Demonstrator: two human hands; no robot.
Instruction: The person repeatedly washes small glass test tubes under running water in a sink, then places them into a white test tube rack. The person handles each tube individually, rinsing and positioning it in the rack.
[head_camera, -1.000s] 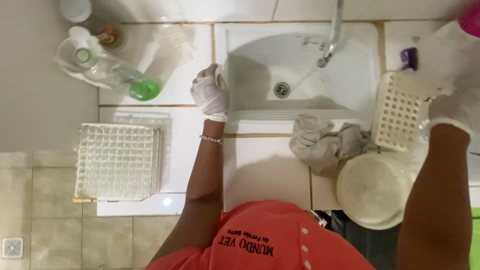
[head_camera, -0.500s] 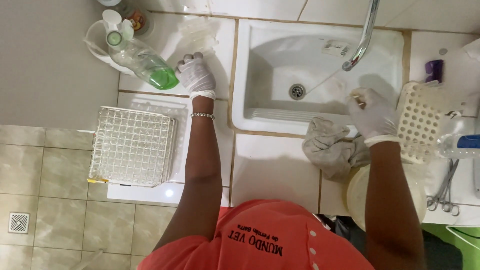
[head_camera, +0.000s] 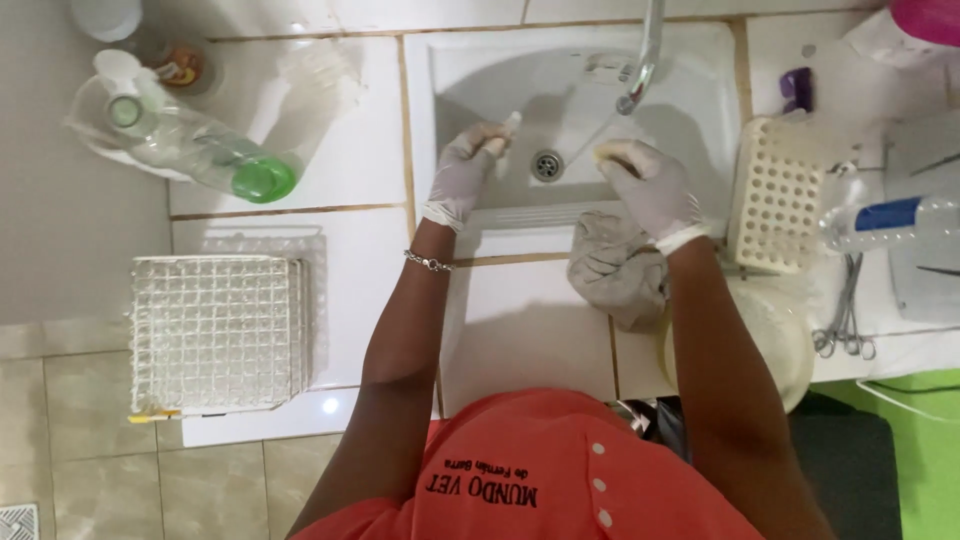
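Rack (head_camera: 215, 335): white grid, on the desk, far left.
Left hand (head_camera: 465, 170): gloved, pinching a small tube (head_camera: 508, 125) over the sink (head_camera: 470, 80).
Right hand (head_camera: 650, 185): gloved, closed on a yellowish sponge (head_camera: 607, 153) beneath the tap (head_camera: 645, 55).
Cloth (head_camera: 610, 270): grey, at the sink's front edge.

My left hand (head_camera: 462, 172) and right hand (head_camera: 648, 186) wear thin, matt white gloves of rubbery film, faintly wrinkled at the wrists. The small tube (head_camera: 506, 128) in my left fingers looks smooth and pale, probably plastic. The sink (head_camera: 700, 110) is glossy white ceramic; its tap (head_camera: 645, 55) and drain (head_camera: 546, 165) are polished metal. The countertop (head_camera: 520, 320) is glazed white tile, smooth and reflective. The rag (head_camera: 612, 268) is grey cloth, limp and creased. The perforated rack (head_camera: 776, 195) is matt cream plastic. The wire grid rack (head_camera: 215, 332) looks white-coated. The bottle (head_camera: 200, 150) is clear glossy plastic. The bracelet (head_camera: 428, 262) and scissors (head_camera: 846, 315) are bright metal.
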